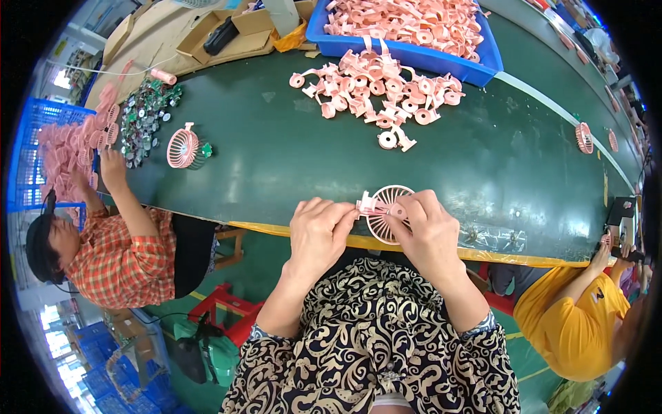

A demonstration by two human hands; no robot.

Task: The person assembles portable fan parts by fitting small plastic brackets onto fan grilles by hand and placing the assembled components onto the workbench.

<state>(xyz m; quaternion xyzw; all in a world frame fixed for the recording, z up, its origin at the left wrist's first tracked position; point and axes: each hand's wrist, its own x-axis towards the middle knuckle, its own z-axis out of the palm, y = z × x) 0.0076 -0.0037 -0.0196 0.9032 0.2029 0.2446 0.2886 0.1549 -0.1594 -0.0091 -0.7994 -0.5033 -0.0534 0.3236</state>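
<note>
Over the near edge of the green table, both my hands are closed on one pink fan housing (392, 228) with a round slatted cage. My left hand (318, 233) pinches the small pale bracket (368, 204) at the cage's left side. Across the cage, my right hand (429, 224) grips with thumb and fingers near its middle, hiding part of the right side. Beyond my hands lies a loose heap of pink plastic brackets (378, 90) with round ends. One bracket (396, 139) sits at the near edge of that heap.
A blue bin (407, 54) full of pink parts stands behind the heap. Left are another fan housing (183, 148), a pile of small green parts (148, 114) and a co-worker in a checked shirt (131, 269). A person in yellow (569, 317) sits right. Tape (310, 236) lines the table edge.
</note>
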